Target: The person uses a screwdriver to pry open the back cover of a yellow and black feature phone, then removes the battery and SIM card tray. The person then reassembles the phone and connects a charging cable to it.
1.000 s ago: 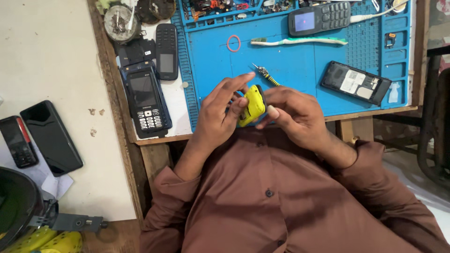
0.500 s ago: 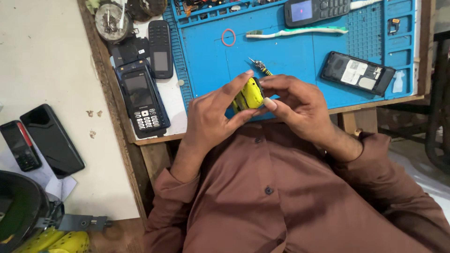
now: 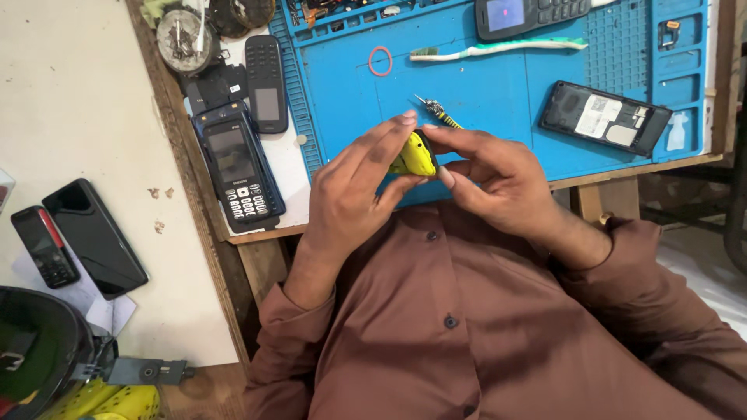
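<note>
Both my hands grip a small yellow phone [image 3: 416,155] over the near edge of the blue work mat [image 3: 498,93]. My left hand [image 3: 354,190] wraps its left side, with fingers over the top and thumb below. My right hand [image 3: 498,179] pinches its right end between thumb and fingertips. Most of the phone's body is hidden by my fingers. A yellow-handled screwdriver [image 3: 437,113] lies on the mat just beyond my fingertips.
On the mat lie a toothbrush [image 3: 498,48], a red ring [image 3: 380,61], an opened black phone [image 3: 605,118] and a keypad phone [image 3: 529,14]. Left of the mat lie a blue keypad phone [image 3: 237,167] and a black phone [image 3: 266,82]. Two phones [image 3: 74,237] lie on the floor.
The view has shifted slightly. My hands have kept hold of the yellow phone and turned it a little, the right fingers now pinching its end.
</note>
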